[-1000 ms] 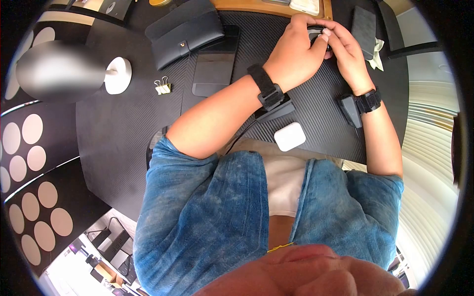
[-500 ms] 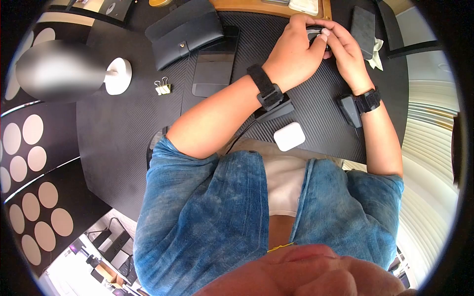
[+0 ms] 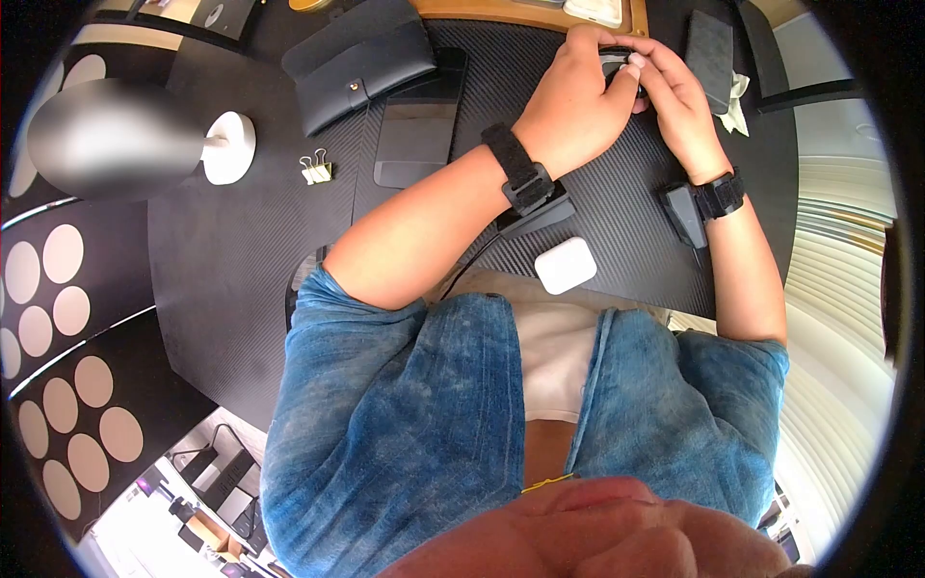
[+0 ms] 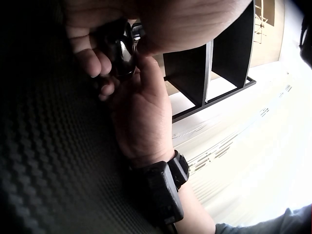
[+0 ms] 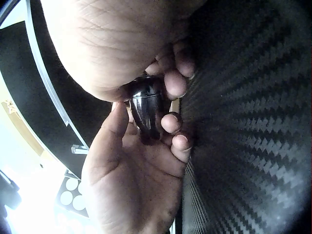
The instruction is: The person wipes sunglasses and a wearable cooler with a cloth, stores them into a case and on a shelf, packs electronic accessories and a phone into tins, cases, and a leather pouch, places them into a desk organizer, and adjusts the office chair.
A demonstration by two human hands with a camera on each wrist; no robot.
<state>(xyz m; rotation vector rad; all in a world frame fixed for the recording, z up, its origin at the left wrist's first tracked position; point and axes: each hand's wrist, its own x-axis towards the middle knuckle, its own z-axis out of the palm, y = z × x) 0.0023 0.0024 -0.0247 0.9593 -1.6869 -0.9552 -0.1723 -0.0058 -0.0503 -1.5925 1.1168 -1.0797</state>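
Observation:
Near the far side of the table, my left hand point(image 3: 578, 101) and right hand point(image 3: 686, 111) meet around a small glossy black object point(image 5: 147, 109). It is rounded and tapered, with a thin bright seam across it in the right wrist view. Fingers and thumbs of both hands curl about it, the left hand point(image 5: 141, 180) cupping its narrow end. In the left wrist view its shiny side point(image 4: 124, 51) shows between the hands, and the right hand point(image 4: 144, 112) has its thumb against it. Much of the object is hidden by fingers; its exact kind I cannot tell.
Left of the hands lie a black snap pouch point(image 3: 361, 72), a dark flat device point(image 3: 414, 135) and a binder clip point(image 3: 316, 167). A white rounded case point(image 3: 566, 267) sits near the front edge. Beyond are a wooden tray point(image 3: 491, 13) and a dark box point(image 3: 708, 63) beside crumpled tissue point(image 3: 736, 106).

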